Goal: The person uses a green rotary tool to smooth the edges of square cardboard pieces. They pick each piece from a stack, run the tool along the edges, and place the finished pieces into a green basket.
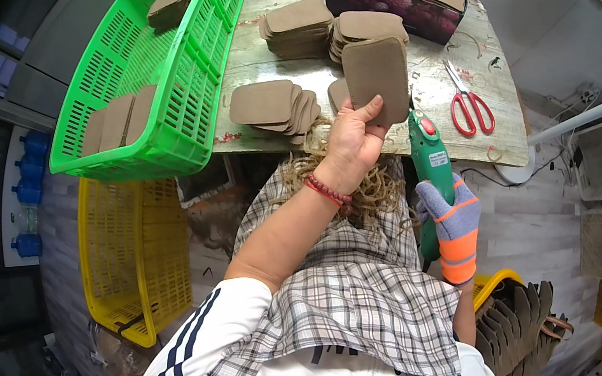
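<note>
My bare left hand (359, 136) pinches a brown rounded rectangular pad (376, 74) by its near edge, tilted up over the table. In a striped grey-and-orange glove, my right hand (452, 216) wraps round a green handheld electric trimmer (430, 157) with a red button. The trimmer's tip is close to the pad's right edge; whether they touch I cannot tell. A fanned pile of pads (271, 104) lies left of my left hand. Taller pad stacks (299, 26) stand farther back. Curly tan trimmings (371, 191) cover my checked apron.
Red-handled scissors (467, 108) lie on the table at right. A green crate (205, 94) with pads stands at the left, above a yellow crate (125, 255). A dark box (392, 7) of pads sits at the back. More brown pieces (519, 325) fill a yellow basket (494, 285) at lower right.
</note>
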The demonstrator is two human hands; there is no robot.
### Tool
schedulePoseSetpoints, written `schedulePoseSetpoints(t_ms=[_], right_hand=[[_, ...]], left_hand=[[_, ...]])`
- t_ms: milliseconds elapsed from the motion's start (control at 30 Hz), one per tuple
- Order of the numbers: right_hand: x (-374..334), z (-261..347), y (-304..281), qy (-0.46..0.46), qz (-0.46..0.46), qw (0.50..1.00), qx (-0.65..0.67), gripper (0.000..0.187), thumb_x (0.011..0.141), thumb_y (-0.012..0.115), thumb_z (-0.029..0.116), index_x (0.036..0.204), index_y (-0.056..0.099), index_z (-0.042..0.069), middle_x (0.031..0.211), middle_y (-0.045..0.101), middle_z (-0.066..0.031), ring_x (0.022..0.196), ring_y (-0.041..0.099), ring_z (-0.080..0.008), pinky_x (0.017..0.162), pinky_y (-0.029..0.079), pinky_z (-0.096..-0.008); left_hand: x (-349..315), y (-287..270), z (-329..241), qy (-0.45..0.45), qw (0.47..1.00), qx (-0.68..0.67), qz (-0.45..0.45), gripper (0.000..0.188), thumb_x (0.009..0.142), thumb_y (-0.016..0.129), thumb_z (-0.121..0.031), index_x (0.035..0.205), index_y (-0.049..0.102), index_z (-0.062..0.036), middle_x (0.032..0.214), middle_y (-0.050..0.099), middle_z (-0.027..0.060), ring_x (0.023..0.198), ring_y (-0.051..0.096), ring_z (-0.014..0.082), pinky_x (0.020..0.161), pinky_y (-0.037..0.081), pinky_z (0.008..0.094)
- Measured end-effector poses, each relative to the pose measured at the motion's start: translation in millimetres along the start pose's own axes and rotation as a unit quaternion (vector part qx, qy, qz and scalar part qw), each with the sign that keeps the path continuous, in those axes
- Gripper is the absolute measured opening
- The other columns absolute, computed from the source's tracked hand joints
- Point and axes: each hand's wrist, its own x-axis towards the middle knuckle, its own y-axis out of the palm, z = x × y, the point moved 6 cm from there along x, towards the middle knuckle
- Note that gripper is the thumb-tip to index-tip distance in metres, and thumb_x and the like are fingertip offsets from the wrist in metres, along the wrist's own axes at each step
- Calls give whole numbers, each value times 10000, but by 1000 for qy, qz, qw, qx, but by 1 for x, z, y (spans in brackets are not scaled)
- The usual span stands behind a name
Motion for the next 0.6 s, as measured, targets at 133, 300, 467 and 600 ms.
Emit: schedulePoseSetpoints(t_ms=[133,300,467,600], right_hand=[[2,3,-5,-7,-15,1000,-1,294,784,736,169,991,612,0,697,607,4,543,524,-40,490,419,-196],[5,7,-13,-9,-22,1000,-4,294,779,740,166,987,617,-2,677,592,9,544,520,-40,493,415,-196],[2,14,-16,7,3,1000,18,290,784,732,163,989,617,-7,671,591,4,540,516,-43,494,415,-201],[-1,20,-14,0,27,999,-28,196,811,666,152,903,580,2,640,573,-27,509,519,-83,484,418,-219]], left_hand=[[-10,-10,10,-22,998,58,4,333,859,575,45,1169,510,-61,1150,582,93,1060,569,236,948,478,393],[-21,-21,14,-35,994,100,8,304,839,588,65,1114,548,-56,1052,637,74,925,628,195,788,538,335],[-22,-21,-9,-30,981,185,44,288,827,583,86,1086,570,-40,1010,656,69,859,645,177,724,554,304],[-13,-17,-43,-15,955,287,73,274,810,580,108,1053,610,-14,985,666,68,843,646,150,732,546,273]])
